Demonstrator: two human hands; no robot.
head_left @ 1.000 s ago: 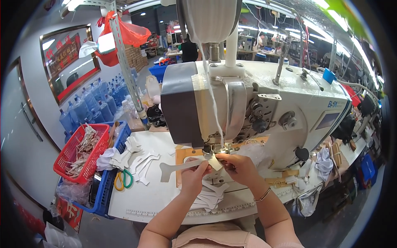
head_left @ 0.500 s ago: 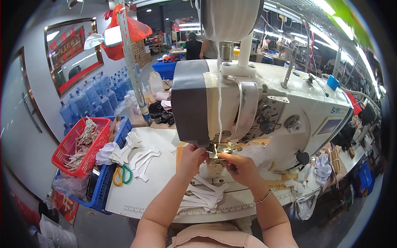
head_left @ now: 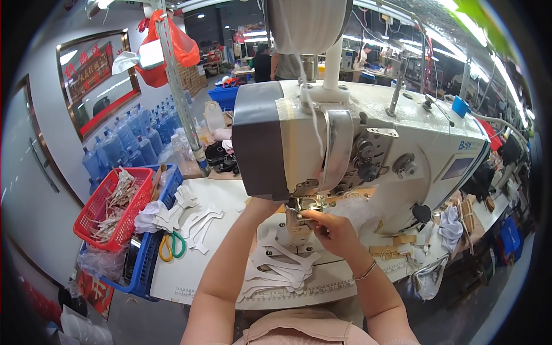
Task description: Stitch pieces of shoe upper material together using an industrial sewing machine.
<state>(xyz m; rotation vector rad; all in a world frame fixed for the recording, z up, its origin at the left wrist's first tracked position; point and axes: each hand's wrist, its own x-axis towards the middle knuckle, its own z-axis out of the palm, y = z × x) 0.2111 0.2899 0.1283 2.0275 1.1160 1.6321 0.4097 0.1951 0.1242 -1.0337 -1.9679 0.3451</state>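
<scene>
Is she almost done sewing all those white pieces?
Hard to tell. A pile of white pieces lies right under her arms, more sit left by the scissors. Her right hand pinches at the needle of the sewing machine; her left hand is hidden behind it.

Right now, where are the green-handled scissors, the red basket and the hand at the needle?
green-handled scissors (head_left: 171, 246), head view, on the handle loops.
red basket (head_left: 95, 208), head view, on its near wall.
right hand (head_left: 332, 231), head view, on its back.
</scene>
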